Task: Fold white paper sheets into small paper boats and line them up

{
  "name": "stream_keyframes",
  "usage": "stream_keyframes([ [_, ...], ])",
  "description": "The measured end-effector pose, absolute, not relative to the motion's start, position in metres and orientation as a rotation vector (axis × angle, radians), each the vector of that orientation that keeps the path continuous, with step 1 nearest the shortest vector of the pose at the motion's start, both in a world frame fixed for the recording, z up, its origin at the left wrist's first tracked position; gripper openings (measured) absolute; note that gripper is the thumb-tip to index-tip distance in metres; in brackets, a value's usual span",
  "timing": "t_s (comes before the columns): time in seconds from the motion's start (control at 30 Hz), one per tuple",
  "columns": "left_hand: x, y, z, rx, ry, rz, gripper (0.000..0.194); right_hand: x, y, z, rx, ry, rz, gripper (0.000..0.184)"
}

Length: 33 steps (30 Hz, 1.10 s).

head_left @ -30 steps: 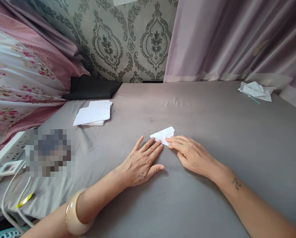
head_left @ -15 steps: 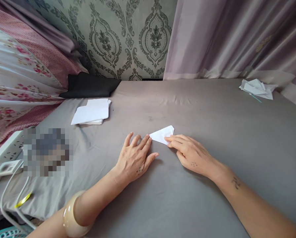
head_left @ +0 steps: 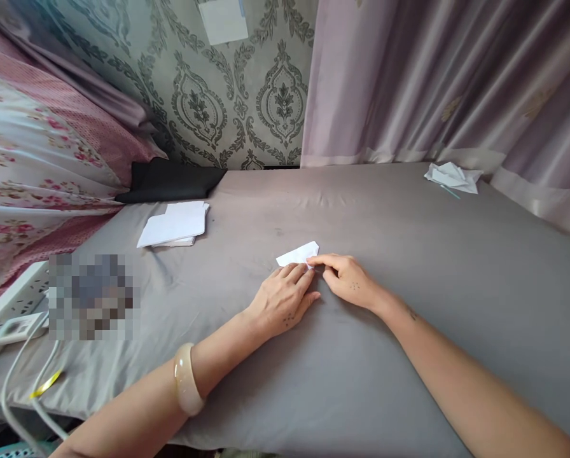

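Observation:
A small folded piece of white paper (head_left: 295, 254) lies on the grey cloth surface (head_left: 380, 381) in the middle of the head view. My left hand (head_left: 285, 299) rests flat over the paper's near edge, its fingers stretched out and the thumb apart. The fingertips cover part of that edge. My right hand (head_left: 349, 278) touches the paper's right end with an extended index finger; the other fingers are curled under and partly hidden. Neither hand wraps round the paper.
A stack of white paper (head_left: 175, 226) lies at the back left, by a black cloth (head_left: 175, 181). Crumpled white paper (head_left: 453, 176) and a thin bluish stick (head_left: 450, 192) are at the back right. A power strip (head_left: 18, 299) with white cables (head_left: 15, 375) stands at the left edge.
My left hand has slid right along the paper's near edge, closer to my right hand. My right index finger has stretched out at the paper's right end. The camera view has shifted slightly.

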<state>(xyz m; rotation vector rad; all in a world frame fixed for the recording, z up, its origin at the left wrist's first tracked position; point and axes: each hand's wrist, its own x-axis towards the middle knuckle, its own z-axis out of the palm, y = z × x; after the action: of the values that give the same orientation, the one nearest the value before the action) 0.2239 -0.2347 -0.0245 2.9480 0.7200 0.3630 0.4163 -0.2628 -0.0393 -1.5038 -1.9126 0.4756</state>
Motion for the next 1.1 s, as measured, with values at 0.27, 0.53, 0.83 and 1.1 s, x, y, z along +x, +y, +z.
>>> stream_keyframes([
  [0.27,0.22,-0.234,-0.028,2.913,0.684,0.43,0.042,0.418,-0.24,-0.042,-1.666,-2.011,0.276,0.041],
  [0.53,0.212,-0.221,-0.023,2.867,0.542,0.428,0.037,0.419,-0.256,-0.037,-1.809,-1.929,0.234,0.016],
  [0.83,0.208,-0.218,-0.026,2.98,0.556,0.286,0.045,0.393,-0.282,-0.026,-1.821,-2.052,0.025,0.031],
  [1.1,0.204,-0.213,-0.025,2.963,0.549,0.252,0.046,0.364,-0.304,-0.022,-1.881,-2.178,0.06,0.038],
])
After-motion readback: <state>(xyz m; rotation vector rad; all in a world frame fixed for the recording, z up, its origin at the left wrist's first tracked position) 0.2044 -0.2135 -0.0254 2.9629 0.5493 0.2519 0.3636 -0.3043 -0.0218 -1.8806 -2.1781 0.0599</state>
